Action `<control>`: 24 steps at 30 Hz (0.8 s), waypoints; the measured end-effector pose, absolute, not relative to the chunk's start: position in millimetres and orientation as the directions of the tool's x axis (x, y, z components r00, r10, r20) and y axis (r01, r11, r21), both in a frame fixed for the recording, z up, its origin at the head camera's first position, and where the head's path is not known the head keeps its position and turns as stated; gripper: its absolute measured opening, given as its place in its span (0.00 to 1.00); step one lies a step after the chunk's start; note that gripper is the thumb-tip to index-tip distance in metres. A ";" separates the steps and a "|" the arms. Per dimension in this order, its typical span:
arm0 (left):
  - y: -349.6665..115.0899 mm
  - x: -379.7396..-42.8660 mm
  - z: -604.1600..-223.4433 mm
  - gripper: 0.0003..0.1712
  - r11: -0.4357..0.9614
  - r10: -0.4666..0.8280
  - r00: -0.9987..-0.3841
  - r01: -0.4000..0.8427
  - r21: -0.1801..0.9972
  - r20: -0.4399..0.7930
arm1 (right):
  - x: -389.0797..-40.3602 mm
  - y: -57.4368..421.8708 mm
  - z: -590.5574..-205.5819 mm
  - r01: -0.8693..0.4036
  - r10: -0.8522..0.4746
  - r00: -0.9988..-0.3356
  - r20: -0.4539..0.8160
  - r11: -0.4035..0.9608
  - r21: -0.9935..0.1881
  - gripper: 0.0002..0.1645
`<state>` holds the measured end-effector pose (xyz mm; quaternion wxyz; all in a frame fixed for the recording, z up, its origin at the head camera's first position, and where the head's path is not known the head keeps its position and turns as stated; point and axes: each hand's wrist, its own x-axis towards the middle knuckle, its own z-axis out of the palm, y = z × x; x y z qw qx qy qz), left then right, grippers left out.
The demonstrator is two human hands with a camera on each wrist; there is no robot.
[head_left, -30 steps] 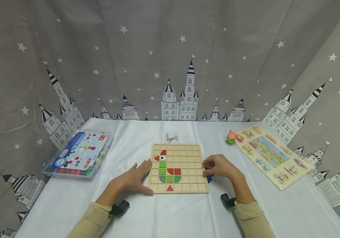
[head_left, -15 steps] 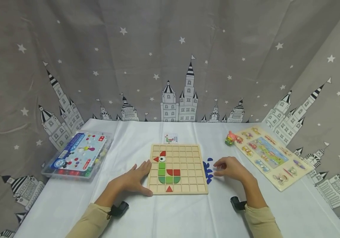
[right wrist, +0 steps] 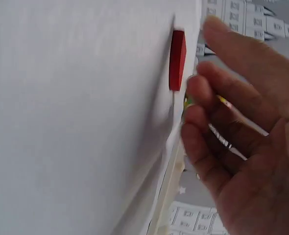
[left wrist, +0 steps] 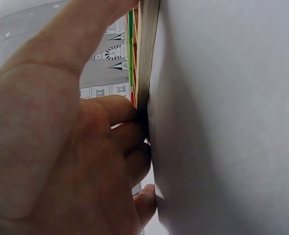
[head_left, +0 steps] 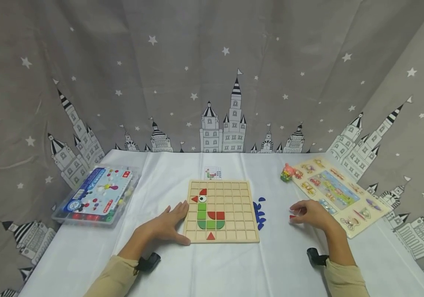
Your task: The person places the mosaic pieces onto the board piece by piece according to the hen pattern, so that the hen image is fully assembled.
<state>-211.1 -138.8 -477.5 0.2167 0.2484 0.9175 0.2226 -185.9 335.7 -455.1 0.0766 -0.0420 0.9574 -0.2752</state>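
My left hand point(head_left: 167, 222) rests against the left edge of a wooden grid board point(head_left: 235, 206), thumb by its near corner. In the left wrist view the fingers point(left wrist: 127, 137) touch the board's side point(left wrist: 147, 49). Red, green and white pieces lie on the board in a bird-like shape, with a red triangle point(head_left: 211, 236) in the bottom row. To the right of the board, my right hand point(head_left: 313, 214) hovers low with loosely bent fingers. A small red block point(right wrist: 177, 61) lies on the cloth just beyond its fingertips, apart from them in the right wrist view.
Several blue pieces point(head_left: 259, 213) lie along the board's right edge. A small picture card point(head_left: 212, 173) sits behind the board. At left is a clear plastic case point(head_left: 100, 192); at right, a picture puzzle board point(head_left: 339, 194) and a small pink-and-green toy point(head_left: 287, 172).
My right hand has moved right, from the board's right edge past the blue pieces, uncovering them. The red block now shows by its fingertips. My left hand has stayed put.
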 end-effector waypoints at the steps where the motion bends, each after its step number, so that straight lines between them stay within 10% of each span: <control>1: -139.0 -210.4 -477.7 0.70 0.779 0.550 -0.782 0.356 0.515 -0.291 | -184.9 338.1 -455.9 -0.027 -0.117 -0.984 -0.133 0.843 -0.537 0.24; 24: -137.6 -208.7 -476.0 0.70 0.780 0.545 -0.790 0.354 0.516 -0.281 | -185.7 343.8 -470.2 0.024 -0.084 -0.982 -0.170 0.835 -0.549 0.18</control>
